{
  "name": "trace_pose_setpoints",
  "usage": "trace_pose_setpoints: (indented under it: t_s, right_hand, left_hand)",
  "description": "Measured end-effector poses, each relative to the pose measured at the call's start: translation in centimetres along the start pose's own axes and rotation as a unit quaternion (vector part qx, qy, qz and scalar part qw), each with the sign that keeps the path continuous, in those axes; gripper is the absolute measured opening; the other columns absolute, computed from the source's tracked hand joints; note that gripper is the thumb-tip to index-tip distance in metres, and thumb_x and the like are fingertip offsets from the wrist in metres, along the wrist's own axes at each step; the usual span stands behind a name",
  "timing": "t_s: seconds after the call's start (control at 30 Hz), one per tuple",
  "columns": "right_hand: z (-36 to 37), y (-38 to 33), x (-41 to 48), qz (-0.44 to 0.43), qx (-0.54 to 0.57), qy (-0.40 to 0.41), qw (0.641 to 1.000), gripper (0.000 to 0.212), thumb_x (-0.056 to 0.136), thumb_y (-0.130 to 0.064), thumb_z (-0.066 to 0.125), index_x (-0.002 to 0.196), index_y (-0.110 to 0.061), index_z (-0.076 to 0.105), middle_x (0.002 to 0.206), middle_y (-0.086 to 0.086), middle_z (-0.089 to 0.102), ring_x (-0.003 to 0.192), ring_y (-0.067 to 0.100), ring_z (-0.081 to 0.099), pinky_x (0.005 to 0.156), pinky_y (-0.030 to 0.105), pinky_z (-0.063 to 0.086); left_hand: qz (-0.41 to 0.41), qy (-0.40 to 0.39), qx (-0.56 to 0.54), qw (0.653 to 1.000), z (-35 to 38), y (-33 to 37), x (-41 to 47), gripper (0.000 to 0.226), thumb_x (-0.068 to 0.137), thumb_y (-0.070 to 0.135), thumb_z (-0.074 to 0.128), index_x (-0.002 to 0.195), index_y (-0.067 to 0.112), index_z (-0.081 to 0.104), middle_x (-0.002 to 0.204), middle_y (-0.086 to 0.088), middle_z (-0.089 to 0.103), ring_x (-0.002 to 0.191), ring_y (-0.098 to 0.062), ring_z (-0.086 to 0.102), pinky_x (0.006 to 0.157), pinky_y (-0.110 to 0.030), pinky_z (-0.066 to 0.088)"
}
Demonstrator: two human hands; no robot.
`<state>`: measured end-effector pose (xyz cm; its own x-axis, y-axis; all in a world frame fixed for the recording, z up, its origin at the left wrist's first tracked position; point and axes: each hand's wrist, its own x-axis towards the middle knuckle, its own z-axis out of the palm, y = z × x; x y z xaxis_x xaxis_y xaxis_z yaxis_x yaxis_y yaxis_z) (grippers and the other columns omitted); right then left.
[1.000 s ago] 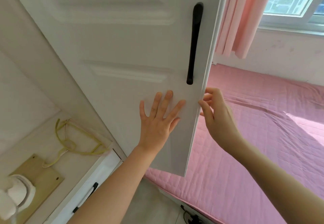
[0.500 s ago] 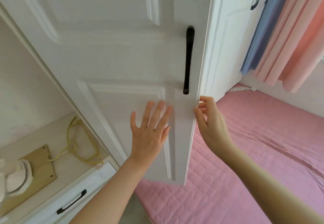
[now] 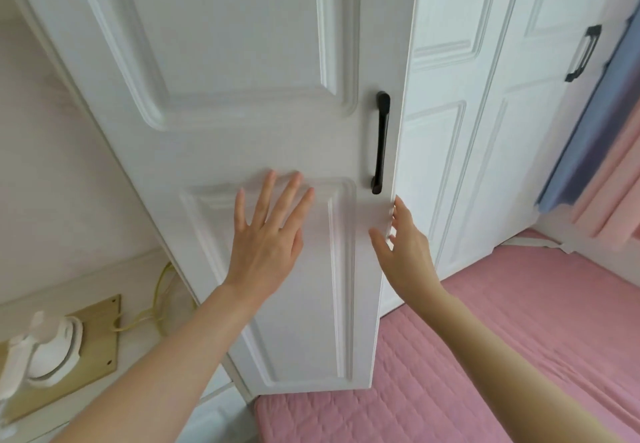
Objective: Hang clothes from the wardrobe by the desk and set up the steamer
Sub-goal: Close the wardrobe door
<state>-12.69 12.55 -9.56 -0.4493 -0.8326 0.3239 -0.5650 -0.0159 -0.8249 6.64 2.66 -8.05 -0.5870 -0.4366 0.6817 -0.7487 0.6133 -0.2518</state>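
Head view: left hand [image 3: 266,234] flat, fingers spread, palm on the white door [image 3: 242,96], holding nothing. Right hand [image 3: 405,245] loosely open at the door's free edge, thumb on its face, below the black handle [image 3: 381,141]. Steamer [image 3: 41,349] lower left on desk [image 3: 145,283].

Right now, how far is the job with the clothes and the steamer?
Early stage. Done: nothing visible is hung. In hand: left hand lies flat on the wardrobe door, right hand at its edge. Left: hanging clothes, and the white steamer sits untouched on the desk.
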Motion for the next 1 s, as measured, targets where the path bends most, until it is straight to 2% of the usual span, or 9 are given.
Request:
trace_pose_setpoints:
  t_s: [0.1,0.27,0.33,0.37,0.43,0.47,0.53,0.67,1.0]
  right_hand:
    - [0.3,-0.7,1.6,-0.042,-0.013,0.016,0.999,0.068,0.098,-0.022,0.049,0.152,-0.022,0.009,0.152,0.002,0.031,0.138,0.017,0.033,0.112,0.037,0.033]
    - [0.4,-3.4,3.9,-0.193,-0.055,0.064,0.978,0.073,0.098,-0.022,0.049,0.152,-0.029,0.001,0.16,-0.009,0.001,0.146,0.003,0.003,0.113,0.014,0.013]
    - [1.3,-4.0,4.9,-0.231,-0.092,0.055,0.967,0.074,0.097,-0.025,0.051,0.152,-0.033,0.002,0.16,-0.006,-0.011,0.147,0.01,-0.001,0.106,0.01,0.018]
    - [1.9,-4.1,5.4,-0.245,-0.109,0.057,0.962,0.075,0.096,-0.028,0.054,0.152,-0.033,0.004,0.159,-0.002,-0.017,0.148,0.015,-0.001,0.104,0.012,0.024]
    - [3.3,-3.9,6.3,-0.253,-0.135,0.064,0.956,0.078,0.092,-0.033,0.059,0.152,-0.03,0.009,0.157,0.008,-0.024,0.148,0.026,-0.004,0.107,0.032,0.038]
    - [3.9,-3.6,6.8,-0.248,-0.148,0.068,0.955,0.081,0.09,-0.035,0.061,0.152,-0.029,0.01,0.156,0.013,-0.025,0.147,0.029,-0.007,0.107,0.043,0.04]
    - [4.9,-3.0,7.9,-0.245,-0.179,0.076,0.95,0.085,0.087,-0.04,0.064,0.153,-0.025,0.012,0.154,0.021,-0.024,0.145,0.034,-0.013,0.107,0.053,0.036]
    - [5.9,-2.1,10.1,-0.257,-0.212,0.075,0.94,0.092,0.083,-0.045,0.068,0.153,-0.02,0.014,0.152,0.029,-0.022,0.144,0.039,-0.012,0.11,0.055,0.03]
    - [7.1,-1.3,14.1,-0.304,-0.181,0.059,0.934,0.105,0.071,-0.049,0.077,0.152,-0.019,0.018,0.154,0.026,-0.019,0.146,0.038,-0.006,0.098,0.047,0.048]
  left_hand:
    - [-0.002,0.012,0.023,1.0,-0.7,-1.5,2.2,0.063,0.091,0.017,0.055,0.149,0.021,0.031,0.159,-0.001,0.015,0.148,-0.029,0.005,0.113,-0.06,0.005]
    - [-0.009,0.027,0.053,0.998,-1.7,-3.7,5.0,0.061,0.094,0.024,0.051,0.15,0.022,0.027,0.16,-0.002,0.014,0.148,-0.029,0.002,0.114,-0.06,0.004]
    - [-0.011,0.021,0.071,0.997,-1.3,-4.6,5.6,0.061,0.096,0.029,0.049,0.151,0.023,0.024,0.16,-0.002,0.011,0.148,-0.03,0.002,0.114,-0.06,0.004]
    - [-0.01,0.018,0.082,0.996,-1.0,-5.0,5.7,0.062,0.096,0.032,0.048,0.152,0.023,0.022,0.16,-0.002,0.01,0.148,-0.031,0.002,0.114,-0.061,0.005]
    - [-0.002,0.018,0.103,0.994,-0.2,-5.6,5.9,0.062,0.097,0.037,0.047,0.152,0.024,0.02,0.16,-0.002,0.009,0.147,-0.031,0.002,0.113,-0.062,0.006]
    - [0.002,0.023,0.112,0.993,0.2,-5.8,5.9,0.062,0.098,0.039,0.046,0.152,0.025,0.02,0.16,-0.002,0.01,0.147,-0.031,0.003,0.113,-0.063,0.007]
    - [0.006,0.034,0.129,0.991,1.0,-6.1,6.1,0.061,0.098,0.042,0.045,0.152,0.028,0.019,0.16,-0.001,0.01,0.147,-0.031,0.004,0.113,-0.063,0.006]
    - [0.004,0.044,0.151,0.988,2.4,-6.6,6.8,0.061,0.097,0.045,0.045,0.151,0.035,0.019,0.16,-0.002,0.009,0.147,-0.032,0.005,0.112,-0.063,0.002]
    - [-0.011,0.047,0.189,0.981,4.3,-7.2,7.8,0.072,0.09,0.057,0.05,0.151,0.036,0.016,0.16,-0.001,0.009,0.147,-0.035,0.005,0.111,-0.066,0.006]
